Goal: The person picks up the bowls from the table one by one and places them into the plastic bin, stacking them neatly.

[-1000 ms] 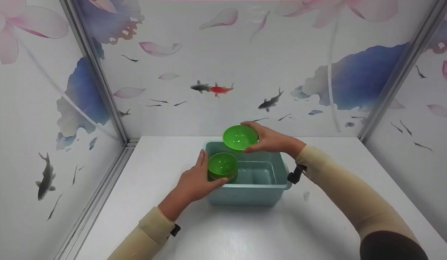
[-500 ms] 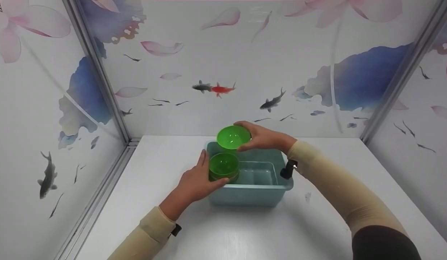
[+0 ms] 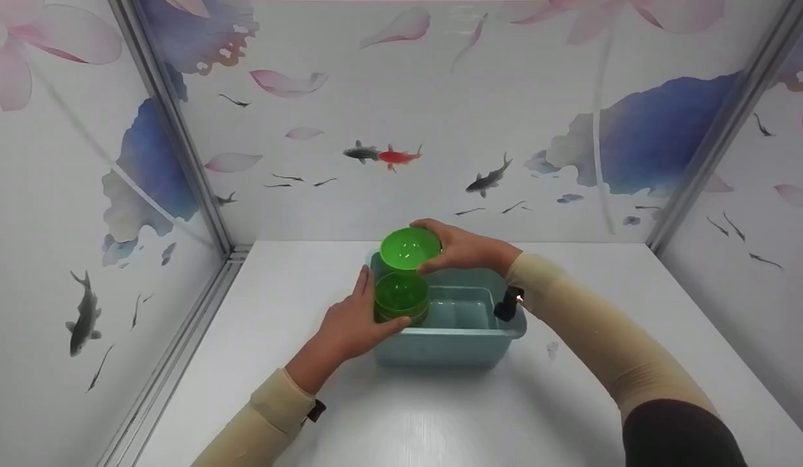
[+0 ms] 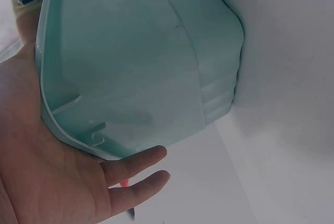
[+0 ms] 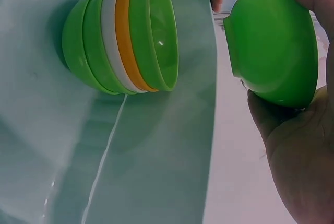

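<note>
My right hand [image 3: 466, 248] holds a green bowl [image 3: 409, 250] by its side, thumb and fingers spread across it, above the back left of the basin. Inside the light blue plastic basin [image 3: 443, 350], at its left, stands a stack of bowls [image 3: 401, 295]. In the right wrist view a green bowl [image 5: 162, 31] tops that stack, over an orange bowl [image 5: 123, 31], a white one [image 5: 109, 31] and more green. My left hand [image 3: 353, 324] rests against the basin's front left rim. Its fingers reach straight along the outside in the left wrist view, and its thumb lies by the stack.
The basin stands on a white table [image 3: 298, 415]. Behind it rises a white wall panel [image 3: 388, 97] printed with fish and petals. Side panels with metal frame posts [image 3: 174, 123] border the table left and right.
My right hand has carried the green bowl leftward, closer to a place over the stack. My left hand and the basin stay nearly where they were.
</note>
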Tool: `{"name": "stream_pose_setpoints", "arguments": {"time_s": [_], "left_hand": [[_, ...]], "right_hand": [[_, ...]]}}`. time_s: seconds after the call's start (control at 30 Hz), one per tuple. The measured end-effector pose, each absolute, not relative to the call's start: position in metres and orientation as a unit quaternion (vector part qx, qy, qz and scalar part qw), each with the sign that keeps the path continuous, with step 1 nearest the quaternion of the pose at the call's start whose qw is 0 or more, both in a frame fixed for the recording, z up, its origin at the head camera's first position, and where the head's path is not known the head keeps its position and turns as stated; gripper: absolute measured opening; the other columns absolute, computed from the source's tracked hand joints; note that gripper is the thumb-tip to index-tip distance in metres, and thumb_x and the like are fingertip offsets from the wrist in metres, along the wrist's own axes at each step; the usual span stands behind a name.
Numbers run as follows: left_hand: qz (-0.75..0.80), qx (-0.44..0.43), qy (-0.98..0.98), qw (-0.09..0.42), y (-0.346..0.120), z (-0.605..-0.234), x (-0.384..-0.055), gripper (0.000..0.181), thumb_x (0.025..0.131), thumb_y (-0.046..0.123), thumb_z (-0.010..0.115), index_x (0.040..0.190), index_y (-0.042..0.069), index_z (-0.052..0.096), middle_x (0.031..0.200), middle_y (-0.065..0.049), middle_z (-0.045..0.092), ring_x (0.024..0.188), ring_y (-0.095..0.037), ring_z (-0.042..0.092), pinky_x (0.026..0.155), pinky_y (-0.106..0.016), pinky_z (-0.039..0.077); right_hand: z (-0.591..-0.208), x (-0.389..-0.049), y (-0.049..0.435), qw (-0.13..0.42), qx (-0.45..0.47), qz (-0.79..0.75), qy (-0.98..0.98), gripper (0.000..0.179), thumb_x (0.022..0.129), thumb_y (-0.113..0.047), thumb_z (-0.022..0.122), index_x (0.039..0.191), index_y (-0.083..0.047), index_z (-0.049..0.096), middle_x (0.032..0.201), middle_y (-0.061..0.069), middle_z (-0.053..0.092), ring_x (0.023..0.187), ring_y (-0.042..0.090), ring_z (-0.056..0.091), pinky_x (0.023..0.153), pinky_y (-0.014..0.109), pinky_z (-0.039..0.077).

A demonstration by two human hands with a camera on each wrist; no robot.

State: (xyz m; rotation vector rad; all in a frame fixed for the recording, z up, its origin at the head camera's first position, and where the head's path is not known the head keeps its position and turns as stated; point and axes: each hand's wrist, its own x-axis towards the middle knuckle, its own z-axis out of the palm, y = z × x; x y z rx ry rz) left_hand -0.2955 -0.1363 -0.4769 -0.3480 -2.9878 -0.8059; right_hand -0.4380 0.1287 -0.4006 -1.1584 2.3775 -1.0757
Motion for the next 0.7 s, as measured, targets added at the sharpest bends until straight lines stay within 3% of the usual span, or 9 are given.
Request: {"name": "stream_pose_setpoints", "arguments": {"time_s": [0.37,0.7], "left_hand": [[-0.269,-0.127,-0.954,0.026,-0.138,-0.479,-0.295,0.126,0.096,0.078,0.066,0.177,0.002,0.006,0.181,-0.021,0.024,0.136,-0.041,0.066,0.102,-0.061,0.058],[-0.257,-0.120,-0.959,0.025,-0.139,-0.478,-0.296,0.126,0.096,0.081,0.063,0.177,0.003,0.008,0.183,-0.017,0.021,0.137,-0.040,0.064,0.106,-0.060,0.056]], "right_hand": [[-0.419,-0.446,0.123,0.174,-0.396,-0.382,0.817,0.103,0.087,-0.039,0.095,0.169,-0.013,0.038,0.148,0.006,0.062,0.129,0.025,0.064,0.115,0.048,0.051],[-0.431,-0.446,0.117,0.205,-0.395,-0.357,0.821,0.098,0.087,-0.045,0.095,0.165,-0.016,0.044,0.145,0.002,0.064,0.129,0.024,0.063,0.116,0.049,0.049]]}}
